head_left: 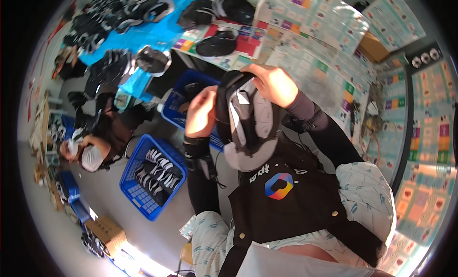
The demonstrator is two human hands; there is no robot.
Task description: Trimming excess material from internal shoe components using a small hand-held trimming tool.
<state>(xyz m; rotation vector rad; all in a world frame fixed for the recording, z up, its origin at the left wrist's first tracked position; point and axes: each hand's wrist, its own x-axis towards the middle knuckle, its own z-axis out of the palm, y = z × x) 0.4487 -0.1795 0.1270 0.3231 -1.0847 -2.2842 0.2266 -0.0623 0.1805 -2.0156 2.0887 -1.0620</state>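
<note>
Between my two hands, in front of my dark apron, is a black, grey and white shoe upper [257, 116]. Its pale grey rounded end points down toward my body, and the black end is up. My left hand [201, 112] is closed along its left edge. At the black top edge my right hand [276, 85] grips with fingers bent over it; the fingertips are partly hidden. Just beyond, a black shoe upper [217, 42] lies on the near edge of the paper-covered table [315, 62].
A blue basket [128, 191] holding several black-and-white shoe pieces stands on the floor at left. Another blue basket [174, 107] is partly behind my left hand. Dark shoes [129, 15] are heaped on a blue sheet at far left. A seated person [95, 150] works at left.
</note>
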